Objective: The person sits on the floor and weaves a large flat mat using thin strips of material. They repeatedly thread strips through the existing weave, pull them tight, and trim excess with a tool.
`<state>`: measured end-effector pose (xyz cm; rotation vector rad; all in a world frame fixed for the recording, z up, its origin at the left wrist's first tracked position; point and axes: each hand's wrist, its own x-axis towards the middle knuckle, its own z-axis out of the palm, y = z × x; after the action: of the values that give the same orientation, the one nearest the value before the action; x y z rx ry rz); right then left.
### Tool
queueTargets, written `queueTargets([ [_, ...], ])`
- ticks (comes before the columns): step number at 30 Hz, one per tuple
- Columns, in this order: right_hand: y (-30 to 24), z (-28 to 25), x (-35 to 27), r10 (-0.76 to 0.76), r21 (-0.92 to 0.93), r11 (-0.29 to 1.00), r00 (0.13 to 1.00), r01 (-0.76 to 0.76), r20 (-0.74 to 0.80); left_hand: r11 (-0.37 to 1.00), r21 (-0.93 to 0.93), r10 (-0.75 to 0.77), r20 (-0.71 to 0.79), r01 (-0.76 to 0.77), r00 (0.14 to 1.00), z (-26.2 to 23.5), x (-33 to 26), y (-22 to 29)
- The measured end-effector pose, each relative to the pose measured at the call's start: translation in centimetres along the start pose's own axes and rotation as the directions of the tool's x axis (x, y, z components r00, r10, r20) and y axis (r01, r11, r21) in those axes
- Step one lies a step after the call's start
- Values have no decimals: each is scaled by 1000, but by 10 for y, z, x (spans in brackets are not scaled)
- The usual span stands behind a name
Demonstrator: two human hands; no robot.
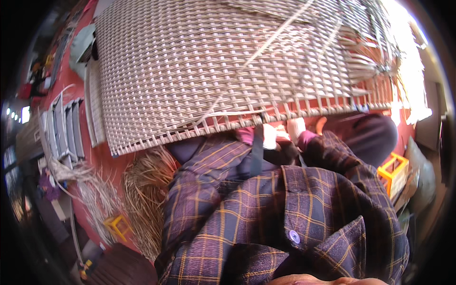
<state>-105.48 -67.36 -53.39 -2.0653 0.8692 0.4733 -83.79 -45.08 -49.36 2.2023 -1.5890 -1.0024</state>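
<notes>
A large woven wicker panel (pixel 190 61) in pale grey-brown strands spans the upper part of the head view, over my lap. Along its near side runs a wrapped rim (pixel 304 113) with short spaced bindings. Just below that rim, my left hand (pixel 269 137) wears a white glove and comes out of a purple cuff. To its right is my right hand (pixel 296 127), also white-gloved, reaching up under the panel's near edge. The fingers of both hands are hidden or too small to make out. A dark strap (pixel 257 151) hangs from the rim beside my left hand.
Loose strands (pixel 380 52) stick out at the panel's right end. A bundle of long brown strands (pixel 149 185) lies on the red floor to my left. Yellow crate-like frames (pixel 393 172) stand at either side. A grey metal rack (pixel 66 126) is further left.
</notes>
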Motion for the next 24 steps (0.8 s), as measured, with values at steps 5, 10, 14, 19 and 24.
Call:
queueTargets([
  [5,-27,-51,-35,237,941,-339,966,-14,100,957,-2,290,53,-290,956,-32,35,60],
  [10,-57,-106,-82,206,927,-287,961,241,-186,755,308,656,-354,-579,667,-92,-18,79],
  [14,-48,-115,-100,52,864,-454,975,215,-216,910,160,399,-582,-381,708,-113,-80,92],
  [19,-60,-117,-113,96,898,-342,961,277,-260,803,-512,-190,-704,-304,684,-110,-112,89],
  [24,-51,-131,-103,-72,856,-430,934,287,-350,184,-822,-462,-557,-540,691,-93,-131,48],
])
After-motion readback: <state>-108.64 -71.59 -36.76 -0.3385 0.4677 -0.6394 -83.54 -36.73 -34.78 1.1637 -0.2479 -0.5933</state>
